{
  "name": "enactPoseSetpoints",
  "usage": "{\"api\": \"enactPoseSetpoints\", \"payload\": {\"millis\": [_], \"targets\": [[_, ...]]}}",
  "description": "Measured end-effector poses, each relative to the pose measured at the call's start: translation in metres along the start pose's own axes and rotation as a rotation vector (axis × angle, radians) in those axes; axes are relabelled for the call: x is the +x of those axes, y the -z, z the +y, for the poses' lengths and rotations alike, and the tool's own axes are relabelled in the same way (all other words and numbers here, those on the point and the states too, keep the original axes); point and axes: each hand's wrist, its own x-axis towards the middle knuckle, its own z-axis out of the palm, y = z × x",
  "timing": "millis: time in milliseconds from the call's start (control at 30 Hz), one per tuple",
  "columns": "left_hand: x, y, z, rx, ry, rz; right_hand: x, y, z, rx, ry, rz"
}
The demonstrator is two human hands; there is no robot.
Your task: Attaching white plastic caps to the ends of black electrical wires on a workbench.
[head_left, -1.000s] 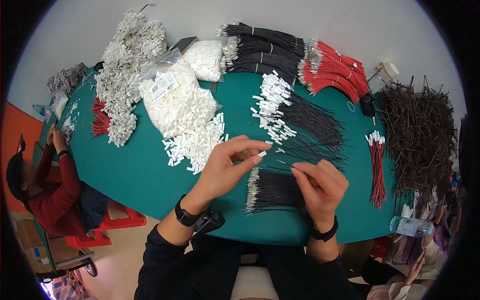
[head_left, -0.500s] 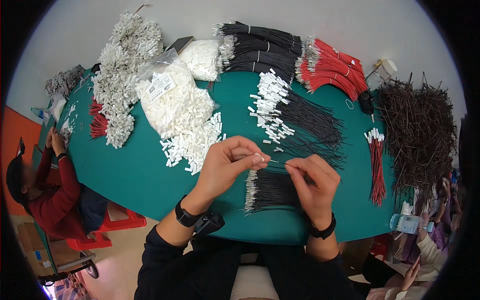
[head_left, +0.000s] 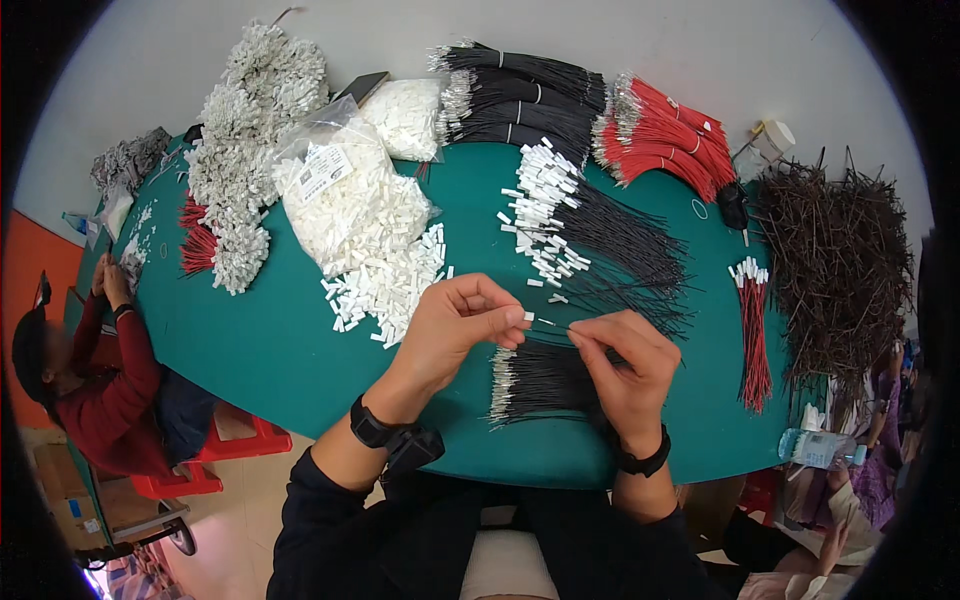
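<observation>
White housing [head_left: 528, 316] is resting pinched in my left hand [head_left: 460, 328], just beyond the black wire stack [head_left: 552, 385]; over that stack's right end, my right hand [head_left: 632, 358] is gripping a dark lead [head_left: 560, 326], its metal tip pointing toward the housing.

green tabletop [head_left: 710, 420] lay open left of the red wire bundle [head_left: 754, 345], the right hand [head_left: 635, 370] bounded that lane farther left, a dark tangled heap [head_left: 835, 275] blocked the bundle's right, a bottle [head_left: 812, 449] obstructed its lower right
</observation>
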Motion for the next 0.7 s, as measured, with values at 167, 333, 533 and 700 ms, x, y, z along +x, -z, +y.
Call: {"api": "enactPoseSetpoints", "payload": {"millis": [167, 333, 533, 700], "targets": [[-0.0001, 0.0006, 0.0005, 0.004, 0.013, -0.003, 0.0017, 0.0004, 0.0001, -0.043, 0.064, -0.016], [0.0001, 0.0004, -0.0007, 0.009, 0.021, -0.016, 0.0017, -0.0010, -0.0014, -0.042, 0.049, -0.002], [-0.0019, -0.0040, 0.0014, 0.004, 0.033, -0.028, 0.0006, -0.0033, 0.0005, -0.041, 0.069, -0.015], [-0.0018, -0.0018, -0.0019, 0.013, 0.002, -0.052, 0.0006, -0.0036, 0.0019, -0.041, 0.088, -0.006]]}}
